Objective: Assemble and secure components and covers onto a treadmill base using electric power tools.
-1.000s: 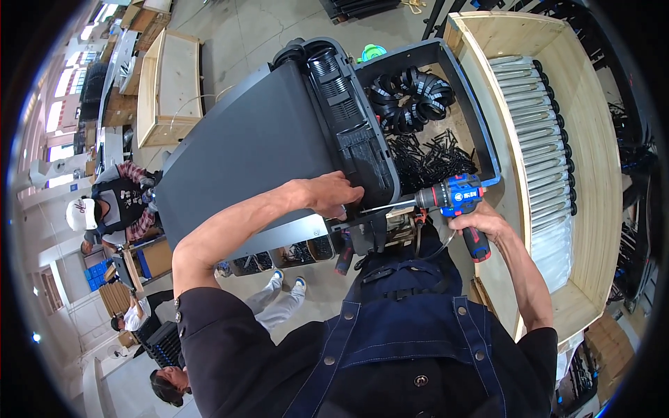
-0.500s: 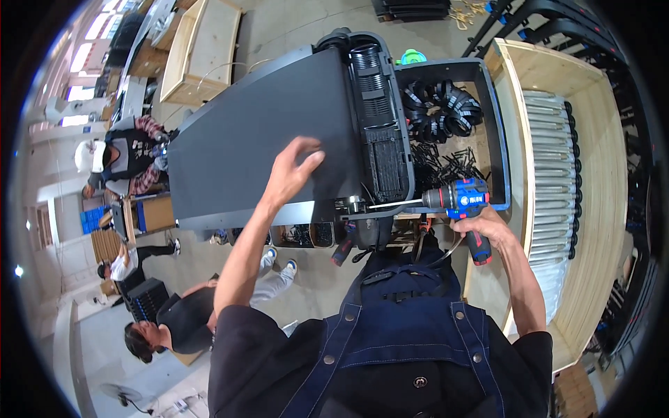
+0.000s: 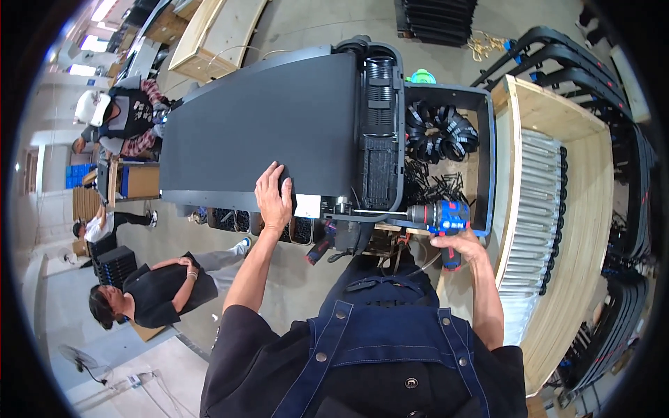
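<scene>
A treadmill deck with a black belt (image 3: 254,118) lies across in front of me. My left hand (image 3: 274,198) rests on the belt's near edge, fingers stretched out and holding nothing. In my right hand (image 3: 465,245) is a blue and red cordless drill (image 3: 444,216), gripped by its handle and held level. Its long thin bit (image 3: 380,212) points left through the end frame, to the metal roller end (image 3: 341,207) at the deck's near right corner. Whether the tip touches a screw there is too small to tell. Ribbed grey covers (image 3: 379,97) line the deck's right end.
Right of the deck, a dark bin (image 3: 492,167) holds black coiled parts (image 3: 442,132) and loose black pieces. Beyond it, a wooden crate (image 3: 516,160) contains metal rollers (image 3: 533,209). A second drill (image 3: 320,247) hangs below the near edge. A co-worker (image 3: 129,118) stands at the far left end.
My left hand has come down from above the belt toward me and now lies on its near edge. The drill stays in my right hand with its bit at the roller end.
</scene>
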Action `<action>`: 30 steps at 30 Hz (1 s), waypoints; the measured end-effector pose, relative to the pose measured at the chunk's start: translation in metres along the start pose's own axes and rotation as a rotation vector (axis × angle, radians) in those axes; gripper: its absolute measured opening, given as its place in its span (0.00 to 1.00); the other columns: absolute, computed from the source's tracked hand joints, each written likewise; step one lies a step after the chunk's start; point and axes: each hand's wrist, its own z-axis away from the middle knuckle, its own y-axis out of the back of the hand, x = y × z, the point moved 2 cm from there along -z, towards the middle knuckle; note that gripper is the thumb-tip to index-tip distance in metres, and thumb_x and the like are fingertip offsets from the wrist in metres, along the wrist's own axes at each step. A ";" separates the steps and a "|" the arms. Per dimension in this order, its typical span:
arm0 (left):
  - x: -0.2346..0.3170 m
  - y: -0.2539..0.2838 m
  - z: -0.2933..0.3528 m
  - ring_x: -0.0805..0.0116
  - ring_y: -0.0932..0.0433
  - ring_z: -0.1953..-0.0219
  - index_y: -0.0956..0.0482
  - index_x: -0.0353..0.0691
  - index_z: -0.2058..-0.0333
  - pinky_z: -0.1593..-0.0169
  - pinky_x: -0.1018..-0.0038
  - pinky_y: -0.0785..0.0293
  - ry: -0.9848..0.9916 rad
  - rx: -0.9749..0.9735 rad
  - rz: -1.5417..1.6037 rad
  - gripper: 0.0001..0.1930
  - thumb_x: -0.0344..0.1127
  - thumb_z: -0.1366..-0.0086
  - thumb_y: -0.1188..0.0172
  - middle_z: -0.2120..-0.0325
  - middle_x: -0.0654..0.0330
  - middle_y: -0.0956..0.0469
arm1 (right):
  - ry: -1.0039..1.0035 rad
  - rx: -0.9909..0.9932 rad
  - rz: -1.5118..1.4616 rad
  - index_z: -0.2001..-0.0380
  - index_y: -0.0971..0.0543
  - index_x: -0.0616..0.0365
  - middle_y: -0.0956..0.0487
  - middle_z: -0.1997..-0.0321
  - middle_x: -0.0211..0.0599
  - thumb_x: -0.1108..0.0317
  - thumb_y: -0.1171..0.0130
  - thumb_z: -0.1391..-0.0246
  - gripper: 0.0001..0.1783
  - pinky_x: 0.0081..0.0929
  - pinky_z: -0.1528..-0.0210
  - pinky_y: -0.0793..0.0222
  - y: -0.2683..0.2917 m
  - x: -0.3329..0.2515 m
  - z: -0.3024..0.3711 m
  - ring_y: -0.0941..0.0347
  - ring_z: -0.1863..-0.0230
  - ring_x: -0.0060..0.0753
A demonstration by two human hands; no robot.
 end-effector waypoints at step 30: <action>-0.014 0.012 0.010 0.53 0.29 0.41 0.22 0.40 0.50 0.37 0.56 0.36 -0.019 0.132 0.186 0.17 0.37 0.37 0.39 0.46 0.53 0.25 | 0.393 1.264 0.446 0.41 0.32 0.69 0.26 0.43 0.48 0.69 0.30 0.52 0.36 0.36 0.36 0.37 0.031 0.126 0.008 0.28 0.45 0.41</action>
